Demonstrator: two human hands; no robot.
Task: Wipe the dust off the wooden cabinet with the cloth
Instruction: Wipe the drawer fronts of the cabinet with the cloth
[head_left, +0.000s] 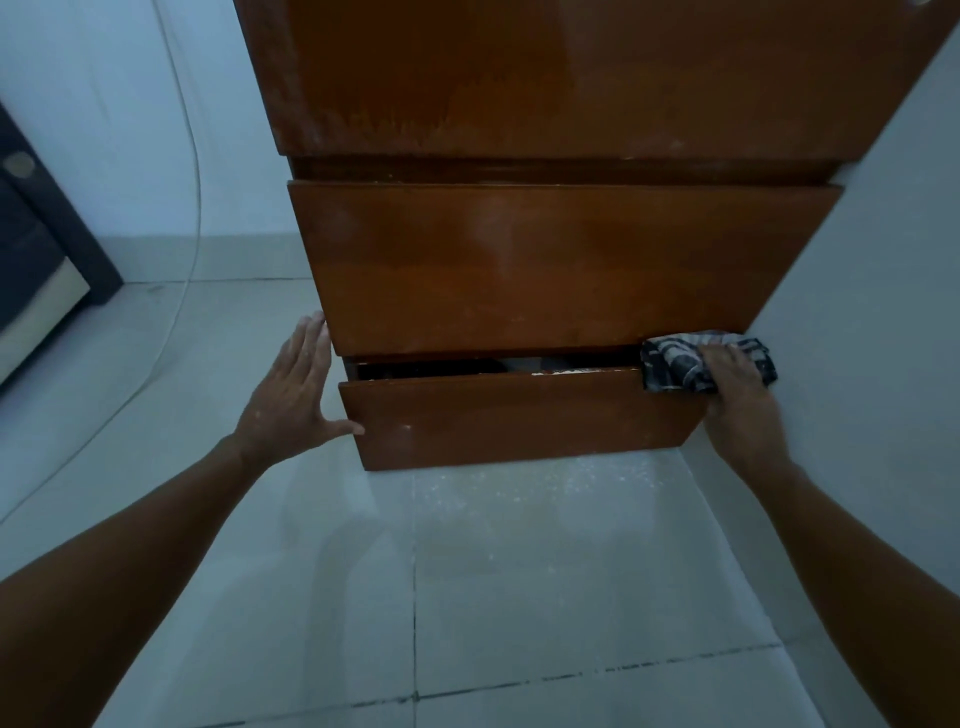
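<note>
A tall brown wooden cabinet (545, 260) stands in front of me, with pale dust smears on its upper panel and drawer fronts. Its bottom drawer (519, 415) is pulled out a little, leaving a dark gap above it. My right hand (737, 384) presses a dark patterned cloth (675, 364) against the top right corner of that drawer. My left hand (296, 395) lies flat with fingers spread against the cabinet's lower left edge, its thumb touching the bottom drawer's front.
A white wall (883, 312) runs close along the cabinet's right side. Dark furniture (36, 249) stands at the far left. A thin white cable (195, 208) hangs down the left wall. The pale tiled floor (467, 597) has dust specks below the drawer.
</note>
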